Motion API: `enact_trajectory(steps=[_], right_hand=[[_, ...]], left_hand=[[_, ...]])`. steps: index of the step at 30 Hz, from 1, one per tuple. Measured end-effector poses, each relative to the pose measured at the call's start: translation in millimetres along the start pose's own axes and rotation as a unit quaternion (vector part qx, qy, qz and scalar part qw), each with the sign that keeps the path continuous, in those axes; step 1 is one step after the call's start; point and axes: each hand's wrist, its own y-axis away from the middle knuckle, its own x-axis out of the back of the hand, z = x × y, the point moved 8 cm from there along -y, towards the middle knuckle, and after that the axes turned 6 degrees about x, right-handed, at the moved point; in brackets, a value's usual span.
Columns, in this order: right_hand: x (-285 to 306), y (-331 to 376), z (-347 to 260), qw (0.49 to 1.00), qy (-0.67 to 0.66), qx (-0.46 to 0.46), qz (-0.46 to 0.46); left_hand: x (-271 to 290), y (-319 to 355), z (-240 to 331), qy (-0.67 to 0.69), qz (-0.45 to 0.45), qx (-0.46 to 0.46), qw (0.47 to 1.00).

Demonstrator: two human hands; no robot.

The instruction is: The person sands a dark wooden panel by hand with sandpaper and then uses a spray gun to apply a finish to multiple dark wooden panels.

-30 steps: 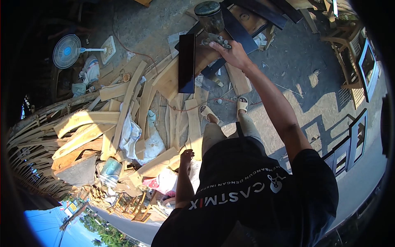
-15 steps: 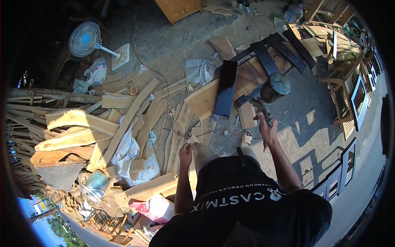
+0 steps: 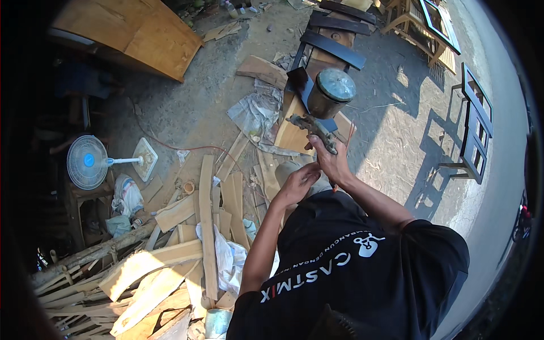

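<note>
The right hand (image 3: pixel 331 161) is wrapped around the grip of a spray gun (image 3: pixel 314 129), its fingers curled tight about the handle. The gun is held up in front of the chest, its body running up and to the left from the hand, and its round metal cup (image 3: pixel 331 93) stands on top with a dull, dusty lid. The left hand (image 3: pixel 297 182) sits just beside the right one, below and to its left, touching or nearly touching the base of the grip; its fingers are bent and close together, but whether they pinch anything cannot be told from this angle. Both forearms rise from a black shirt (image 3: pixel 362 277) at the lower edge.

Below the gun, on the dirt ground (image 3: pixel 187 110), lie a pale plank (image 3: pixel 292 133) and dark painted boards (image 3: pixel 334 48) set across a wooden frame. Crumpled paper (image 3: pixel 258 113) lies left of the plank. Loose offcuts (image 3: pixel 207 226) and slats are scattered down the left side, with a white cloth (image 3: pixel 224 258) among them. A standing fan (image 3: pixel 86 161) with a blue hub lies tipped on its side at far left, its white base (image 3: pixel 144 158) toward the middle. A big plywood sheet (image 3: pixel 141 34) leans at top left. A dark frame (image 3: pixel 473 124) stands at right, throwing a long shadow on the ground
</note>
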Motion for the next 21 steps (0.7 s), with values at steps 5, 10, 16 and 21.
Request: enact_trajectory(steps=[5, 10, 16, 21], right_hand=[[-47.5, -16.8, 9.0, 0.994, -0.059, -0.046, 0.081], [-92.6, -59.6, 23.8, 0.989, -0.040, -0.086, 0.115], [-183.4, -150.6, 22.3, 0.984, -0.035, -0.002, 0.175], [-232.8, -230.5, 8.3, 0.979, -0.001, 0.038, 0.200]], left_hand=[[51.8, -21.0, -3.2, 0.007, -0.045, 0.008, 0.999], [130.9, -58.8, -7.1, 0.028, -0.100, 0.053, 0.993], [267.0, -104.9, -8.7, 0.044, -0.117, 0.096, 0.988], [347.1, -147.8, 20.5, 0.097, -0.090, 0.131, 0.982]])
